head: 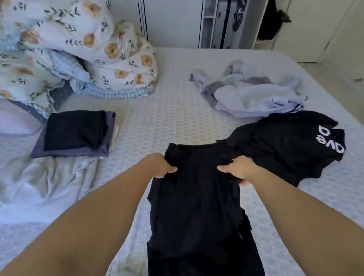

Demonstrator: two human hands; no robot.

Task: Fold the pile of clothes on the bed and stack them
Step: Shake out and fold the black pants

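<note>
Bed point(174, 112): left hand point(164, 167) and right hand point(238, 170) both grip black garment point(197, 214); folded stack point(76, 134) left.

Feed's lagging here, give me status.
Left hand and right hand grip black garment. Folded stack left. Black printed top, pale clothes unfolded right.

You can see your two arms and your two hands. Your left hand point(164, 167) and your right hand point(238, 169) are bare, with no gloves, rings or watch. Both arms are bare all the way up, so no sleeves show. Your fingers look short and round.
</note>
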